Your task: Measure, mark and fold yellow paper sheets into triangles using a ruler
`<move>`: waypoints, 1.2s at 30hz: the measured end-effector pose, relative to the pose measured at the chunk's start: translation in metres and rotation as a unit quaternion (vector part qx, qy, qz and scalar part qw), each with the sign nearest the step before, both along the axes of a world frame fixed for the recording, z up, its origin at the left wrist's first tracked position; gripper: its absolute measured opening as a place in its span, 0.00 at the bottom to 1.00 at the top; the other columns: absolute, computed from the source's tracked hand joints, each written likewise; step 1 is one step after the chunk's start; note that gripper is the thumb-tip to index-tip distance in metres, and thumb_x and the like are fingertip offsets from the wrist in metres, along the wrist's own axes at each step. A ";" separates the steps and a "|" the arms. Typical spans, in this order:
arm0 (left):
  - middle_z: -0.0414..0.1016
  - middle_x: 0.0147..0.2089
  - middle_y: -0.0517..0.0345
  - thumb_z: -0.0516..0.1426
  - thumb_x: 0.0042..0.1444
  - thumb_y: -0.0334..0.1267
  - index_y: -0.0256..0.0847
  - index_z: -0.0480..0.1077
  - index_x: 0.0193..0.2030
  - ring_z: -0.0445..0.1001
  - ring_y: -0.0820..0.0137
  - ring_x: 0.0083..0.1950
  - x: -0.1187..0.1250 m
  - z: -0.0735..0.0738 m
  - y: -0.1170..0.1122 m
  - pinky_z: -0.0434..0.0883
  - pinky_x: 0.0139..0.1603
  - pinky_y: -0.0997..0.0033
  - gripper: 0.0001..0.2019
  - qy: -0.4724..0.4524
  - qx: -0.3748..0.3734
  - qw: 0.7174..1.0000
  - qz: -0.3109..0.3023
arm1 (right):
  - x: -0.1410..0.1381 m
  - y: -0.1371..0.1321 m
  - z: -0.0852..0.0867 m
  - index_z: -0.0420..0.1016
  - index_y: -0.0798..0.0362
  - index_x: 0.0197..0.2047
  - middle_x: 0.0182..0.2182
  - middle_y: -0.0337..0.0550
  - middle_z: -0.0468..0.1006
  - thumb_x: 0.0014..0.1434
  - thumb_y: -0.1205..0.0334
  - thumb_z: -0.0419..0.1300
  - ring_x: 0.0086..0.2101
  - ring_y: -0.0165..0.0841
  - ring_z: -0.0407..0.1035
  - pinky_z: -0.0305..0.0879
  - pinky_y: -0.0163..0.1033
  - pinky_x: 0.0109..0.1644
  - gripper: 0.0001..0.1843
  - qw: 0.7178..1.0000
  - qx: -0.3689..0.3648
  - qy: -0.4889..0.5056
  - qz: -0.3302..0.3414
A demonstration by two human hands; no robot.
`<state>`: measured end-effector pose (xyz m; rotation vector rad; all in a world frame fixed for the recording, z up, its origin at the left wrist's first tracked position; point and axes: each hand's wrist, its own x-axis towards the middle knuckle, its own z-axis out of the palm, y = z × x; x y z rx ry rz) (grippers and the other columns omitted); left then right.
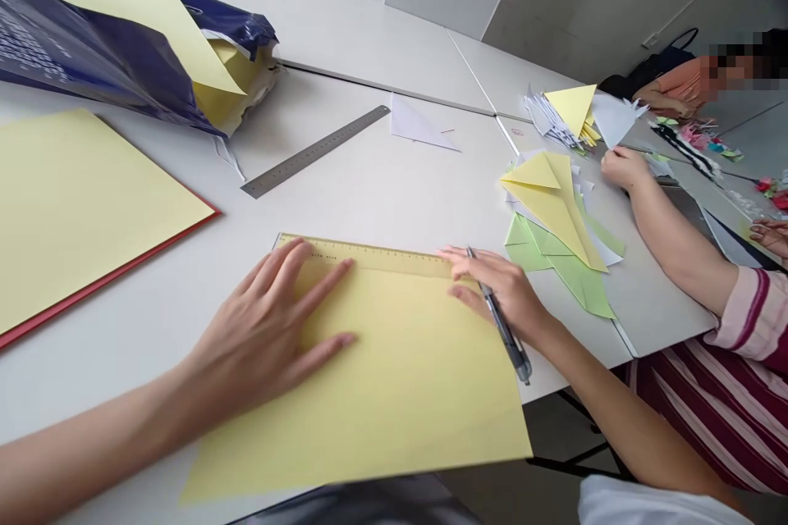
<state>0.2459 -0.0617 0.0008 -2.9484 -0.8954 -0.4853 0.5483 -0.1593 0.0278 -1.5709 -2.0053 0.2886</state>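
"What's at the far left?"

"A navy plastic bag [92, 57] with pale yellow paper spilling from its mouth. Nearer, a yellow sheet [92, 221] lies on a red folder [18, 316]."

"And next along the white table [369, 197]?"

"A steel ruler [313, 152] lies at a slant, and a folded white triangle [419, 125] sits beyond it."

"Where are the hands?"

"The left hand [264, 328] is spread wide, pressing flat on a second yellow sheet [394, 377] at the table's near edge. A yellow-tinted ruler [363, 256] lies along that sheet's far edge."

"The right hand?"

"The right hand [498, 287] is narrower, its fingers on the ruler's right end, with a pen [508, 336] held in them."

"Further right?"

"Folded yellow and green paper shapes [570, 271], then a co-worker's hand [625, 166] touching scraps of white paper."
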 end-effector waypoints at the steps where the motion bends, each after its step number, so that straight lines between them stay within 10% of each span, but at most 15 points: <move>1: 0.58 0.65 0.41 0.48 0.60 0.64 0.47 0.53 0.71 0.59 0.46 0.68 0.000 0.001 0.007 0.64 0.65 0.43 0.37 0.001 0.001 1.000 0.008 | 0.002 -0.006 -0.004 0.72 0.49 0.40 0.50 0.46 0.79 0.64 0.59 0.60 0.58 0.41 0.69 0.67 0.51 0.63 0.04 0.999 -0.003 -0.032 0.019; 5: 0.58 0.68 0.35 0.48 0.63 0.59 0.36 0.59 0.68 0.55 0.43 0.70 0.000 0.010 0.003 0.58 0.68 0.40 0.34 -0.012 0.062 0.997 0.034 | 0.001 -0.020 -0.022 0.70 0.50 0.43 0.58 0.51 0.73 0.64 0.62 0.58 0.64 0.42 0.61 0.64 0.54 0.66 0.04 0.995 0.018 -0.093 0.027; 8: 0.66 0.65 0.39 0.47 0.67 0.46 0.34 0.58 0.68 0.62 0.49 0.68 -0.008 0.016 -0.039 0.65 0.65 0.48 0.27 -0.012 0.118 0.993 -0.013 | -0.003 -0.022 -0.026 0.70 0.50 0.41 0.57 0.51 0.74 0.64 0.65 0.58 0.57 0.42 0.70 0.70 0.53 0.59 0.03 0.993 0.060 -0.100 0.015; 14: 0.61 0.69 0.48 0.52 0.63 0.52 0.32 0.55 0.70 0.61 0.56 0.69 -0.037 0.011 -0.108 0.66 0.64 0.61 0.34 0.005 0.115 0.991 -0.068 | -0.009 -0.019 -0.024 0.70 0.49 0.45 0.56 0.49 0.75 0.65 0.66 0.55 0.63 0.40 0.62 0.67 0.52 0.64 0.06 0.996 0.034 -0.072 0.035; 24: 0.54 0.72 0.48 0.50 0.64 0.52 0.32 0.47 0.73 0.48 0.53 0.75 -0.032 -0.007 -0.106 0.51 0.73 0.52 0.37 -0.021 0.083 0.996 0.041 | -0.039 -0.047 -0.025 0.70 0.47 0.46 0.51 0.46 0.79 0.65 0.71 0.53 0.61 0.38 0.65 0.69 0.47 0.64 0.11 0.993 -0.006 -0.005 0.120; 36: 0.64 0.64 0.28 0.51 0.61 0.60 0.28 0.71 0.51 0.59 0.38 0.68 0.001 -0.006 -0.112 0.62 0.62 0.35 0.31 -0.015 0.032 0.983 0.181 | -0.013 -0.060 -0.024 0.57 0.47 0.38 0.64 0.47 0.67 0.66 0.61 0.56 0.66 0.41 0.56 0.64 0.57 0.67 0.08 0.994 -0.052 -0.062 0.075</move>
